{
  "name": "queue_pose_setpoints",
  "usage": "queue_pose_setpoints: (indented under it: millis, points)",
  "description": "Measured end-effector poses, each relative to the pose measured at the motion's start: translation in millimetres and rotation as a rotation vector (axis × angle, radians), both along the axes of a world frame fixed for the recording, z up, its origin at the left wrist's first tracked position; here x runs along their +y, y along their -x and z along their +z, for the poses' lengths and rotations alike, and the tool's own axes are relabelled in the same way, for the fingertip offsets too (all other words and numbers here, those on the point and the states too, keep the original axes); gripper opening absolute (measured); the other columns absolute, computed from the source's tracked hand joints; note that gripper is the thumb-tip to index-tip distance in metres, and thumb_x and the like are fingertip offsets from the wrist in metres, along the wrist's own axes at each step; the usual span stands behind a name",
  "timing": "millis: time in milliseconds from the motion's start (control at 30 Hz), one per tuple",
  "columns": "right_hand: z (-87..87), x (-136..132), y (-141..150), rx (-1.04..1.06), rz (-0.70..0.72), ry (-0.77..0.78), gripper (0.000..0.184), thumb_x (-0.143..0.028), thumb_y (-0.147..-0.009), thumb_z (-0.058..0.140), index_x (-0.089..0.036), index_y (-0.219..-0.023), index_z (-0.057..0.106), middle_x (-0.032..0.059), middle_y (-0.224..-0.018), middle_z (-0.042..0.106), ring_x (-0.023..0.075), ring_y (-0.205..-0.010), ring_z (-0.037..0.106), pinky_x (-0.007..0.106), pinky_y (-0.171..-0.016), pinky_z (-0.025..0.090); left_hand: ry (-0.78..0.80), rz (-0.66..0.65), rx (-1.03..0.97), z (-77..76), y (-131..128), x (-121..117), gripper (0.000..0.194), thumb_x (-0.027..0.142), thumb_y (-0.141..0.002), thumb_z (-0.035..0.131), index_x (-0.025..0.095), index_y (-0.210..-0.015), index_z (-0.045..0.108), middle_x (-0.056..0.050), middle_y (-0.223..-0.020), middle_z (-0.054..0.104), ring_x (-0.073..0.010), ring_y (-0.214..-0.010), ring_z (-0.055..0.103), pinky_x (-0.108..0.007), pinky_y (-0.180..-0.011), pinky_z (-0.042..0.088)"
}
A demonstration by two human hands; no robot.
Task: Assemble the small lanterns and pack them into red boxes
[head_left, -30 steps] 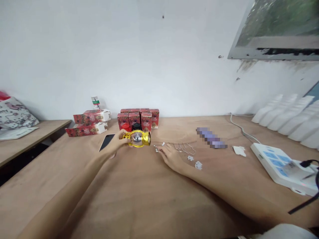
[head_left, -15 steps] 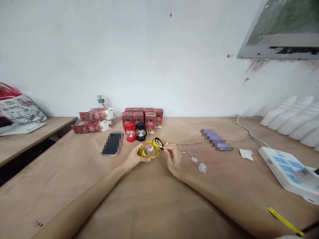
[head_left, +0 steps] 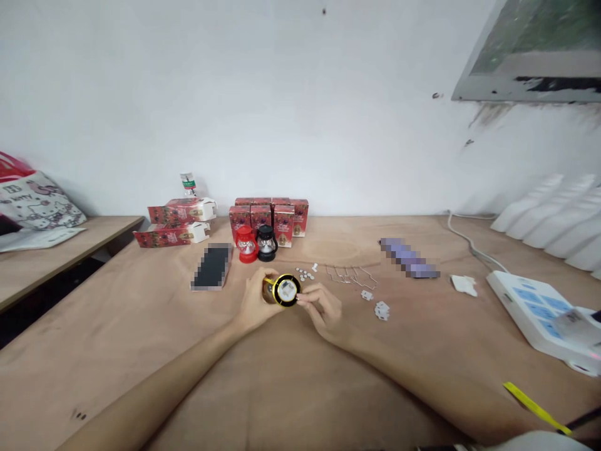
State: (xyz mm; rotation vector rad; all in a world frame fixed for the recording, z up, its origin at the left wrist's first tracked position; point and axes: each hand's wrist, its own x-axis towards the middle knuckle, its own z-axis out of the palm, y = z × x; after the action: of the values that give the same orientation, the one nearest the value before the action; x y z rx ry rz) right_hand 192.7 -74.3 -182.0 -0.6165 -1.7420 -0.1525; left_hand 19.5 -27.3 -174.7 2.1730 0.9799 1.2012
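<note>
My left hand [head_left: 254, 299] is wrapped round a small gold lantern [head_left: 287, 290], tipped so its round base, with a black ring and pale centre, faces me. At the base's right edge, my right hand [head_left: 325, 307] is closed in a pinch; whatever sits between its fingertips is too small to make out. Just beyond the hands lie several button cells [head_left: 305, 274] and a small white piece [head_left: 314, 267]. Bent wire handles [head_left: 350, 275] are to the right, with white plastic pieces [head_left: 382, 311] nearer me.
A red lantern [head_left: 246, 244] and a black lantern [head_left: 267, 244] stand before several red boxes [head_left: 283, 225]. Opened boxes [head_left: 171, 235] lie at back left. One phone [head_left: 212, 267] is left, a purple phone [head_left: 409, 258] right. A power strip [head_left: 535, 307] sits at far right.
The lantern has turned so its base faces me more directly, and it sits slightly lower and further left. My right hand stays at its edge. The button cells have come into view.
</note>
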Motion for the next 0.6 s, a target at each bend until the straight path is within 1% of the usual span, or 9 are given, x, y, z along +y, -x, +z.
queue_pose_setpoints:
  millis: [67, 100, 167, 233, 333, 467, 600]
  points:
    - [0.8, 0.9, 0.3, 0.027, 0.004, 0.036, 0.005, -0.015, -0.087, 0.054, -0.019, -0.085, 0.055, 0.0011, -0.073, 0.059, 0.0102, -0.064, 0.059, 0.021, -0.057, 0.048, -0.127, 0.093, 0.111, -0.7, 0.6, -0.8, 0.04, 0.03, -0.065, 0.069, 0.02, -0.098, 0.049, -0.006, -0.101, 0.065, -0.0243, -0.095, 0.061, -0.039, -0.084, 0.04]
    - [0.9, 1.0, 0.7, 0.035, 0.01, 0.045, 0.005, -0.016, -0.086, 0.056, -0.019, -0.083, 0.056, 0.001, -0.073, 0.059, 0.0104, -0.064, 0.059, 0.022, -0.057, 0.048, -0.194, 0.114, 0.143, -1.4, 0.7, -1.1, 0.038, 0.03, -0.067, 0.067, 0.02, -0.099, 0.049, -0.007, -0.103, 0.065, -0.0246, -0.097, 0.061, -0.04, -0.085, 0.038]
    - [0.6, 0.4, 1.7, 0.038, 0.013, 0.046, 0.006, -0.016, -0.085, 0.057, -0.019, -0.08, 0.056, 0.0014, -0.073, 0.058, 0.0107, -0.065, 0.059, 0.023, -0.058, 0.049, -0.313, 0.129, 0.171, -3.1, 0.7, -1.5, 0.032, 0.03, -0.072, 0.063, 0.019, -0.098, 0.047, -0.009, -0.108, 0.066, -0.0239, -0.099, 0.062, -0.041, -0.086, 0.037]
    - [-0.1, -0.5, 2.6, 0.045, -0.007, 0.035, 0.008, -0.015, -0.085, 0.058, -0.019, -0.078, 0.056, 0.0024, -0.076, 0.059, 0.0111, -0.068, 0.06, 0.023, -0.06, 0.05, -0.39, 0.141, 0.188, -4.4, 0.7, -1.6, 0.029, 0.029, -0.074, 0.061, 0.019, -0.095, 0.045, -0.01, -0.109, 0.066, -0.0229, -0.097, 0.063, -0.039, -0.085, 0.037]
    - [-0.9, -1.6, 3.3, 0.064, -0.036, 0.021, 0.011, -0.012, -0.084, 0.056, -0.02, -0.076, 0.053, 0.0041, -0.081, 0.061, 0.0122, -0.073, 0.061, 0.025, -0.064, 0.051, -0.417, 0.17, 0.237, -3.5, 0.8, -2.0, 0.03, 0.029, -0.074, 0.06, 0.018, -0.098, 0.046, -0.008, -0.104, 0.068, -0.0223, -0.092, 0.064, -0.038, -0.082, 0.038]
    - [-0.1, -2.1, 2.7, 0.026, -0.06, -0.014, 0.01, -0.012, -0.083, 0.057, -0.019, -0.078, 0.056, 0.0067, -0.088, 0.061, 0.0145, -0.08, 0.062, 0.029, -0.07, 0.053, -0.381, 0.203, 0.31, 0.5, 0.1, -4.0, 0.031, 0.028, -0.074, 0.06, 0.018, -0.101, 0.05, -0.007, -0.096, 0.068, -0.0224, -0.09, 0.063, -0.036, -0.079, 0.037]
    - [1.3, -1.9, 2.0, -0.003, -0.116, 0.0, 0.008, -0.014, -0.083, 0.058, -0.02, -0.079, 0.06, 0.0076, -0.094, 0.06, 0.0154, -0.083, 0.061, 0.032, -0.072, 0.053, -0.407, 0.187, 0.366, 1.9, -1.2, -7.0, 0.03, 0.024, -0.073, 0.06, 0.019, -0.101, 0.052, -0.006, -0.099, 0.067, -0.0223, -0.092, 0.061, -0.035, -0.077, 0.034]
